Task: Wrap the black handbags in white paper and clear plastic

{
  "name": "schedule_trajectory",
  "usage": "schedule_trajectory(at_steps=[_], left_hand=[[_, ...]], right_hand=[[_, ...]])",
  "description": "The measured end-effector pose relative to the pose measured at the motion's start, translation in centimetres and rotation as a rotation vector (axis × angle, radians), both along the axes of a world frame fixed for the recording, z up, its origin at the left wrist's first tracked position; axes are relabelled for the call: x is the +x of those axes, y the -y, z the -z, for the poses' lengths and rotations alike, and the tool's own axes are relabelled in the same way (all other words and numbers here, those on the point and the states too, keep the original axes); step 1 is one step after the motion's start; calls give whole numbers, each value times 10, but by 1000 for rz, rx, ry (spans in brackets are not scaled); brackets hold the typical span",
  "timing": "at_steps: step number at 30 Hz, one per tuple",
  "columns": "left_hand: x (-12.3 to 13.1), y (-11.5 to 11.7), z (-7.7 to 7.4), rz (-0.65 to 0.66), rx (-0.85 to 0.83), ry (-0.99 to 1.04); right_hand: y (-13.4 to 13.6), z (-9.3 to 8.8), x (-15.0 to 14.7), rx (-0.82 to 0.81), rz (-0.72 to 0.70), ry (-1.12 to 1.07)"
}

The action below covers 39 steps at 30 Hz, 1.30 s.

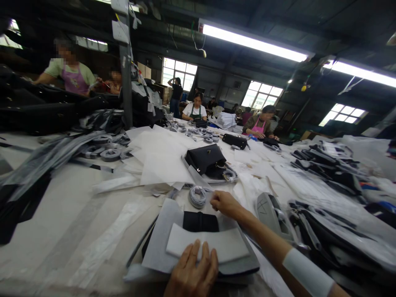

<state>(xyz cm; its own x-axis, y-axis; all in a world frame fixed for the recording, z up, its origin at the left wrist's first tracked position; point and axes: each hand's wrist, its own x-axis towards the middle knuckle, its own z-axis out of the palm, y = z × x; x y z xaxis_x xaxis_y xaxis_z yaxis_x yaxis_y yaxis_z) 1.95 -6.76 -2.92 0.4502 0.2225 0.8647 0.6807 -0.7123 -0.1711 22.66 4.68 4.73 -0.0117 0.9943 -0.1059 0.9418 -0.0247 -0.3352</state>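
My left hand [192, 274] lies flat with fingers stretched on a white foam pad [207, 245] that rests over a black bag [200, 222] wrapped in grey sheet [161, 243]. My right hand [224, 203] reaches forward past the bag's far edge, fingers curled, touching the grey sheet next to a coiled grey strap [197, 196]. Whether it holds anything is hidden. Farther on, another black handbag [206, 159] sits on white paper.
White paper sheets [161, 159] and plastic cover the long table. Piles of black bags and straps lie at the right [328, 169] and left [37, 107]. Grey strap coils [109, 153] sit at the left. Several people work at the far end and left side.
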Motion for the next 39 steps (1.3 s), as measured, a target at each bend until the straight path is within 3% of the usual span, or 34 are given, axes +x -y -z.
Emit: schedule_trajectory(at_steps=[4, 7, 12, 17, 24, 32, 39], left_hand=[[-1, -1, 5, 3, 6, -30], [-1, -1, 6, 9, -11, -27], [-3, 1, 5, 2, -59, -44], [-2, 3, 1, 27, -86, -13], [-7, 7, -5, 7, -163, -118], [-6, 6, -5, 56, -138, -82], [-12, 7, -17, 37, -207, -212]], right_hand=[[24, 17, -6, 47, -33, 100], [27, 24, -8, 88, -23, 108], [25, 11, -1, 243, 14, -4], [46, -7, 9, 379, 4, -125], [83, -4, 17, 336, -201, -315], [118, -7, 21, 385, -454, -121], [139, -9, 12, 545, -446, -19]])
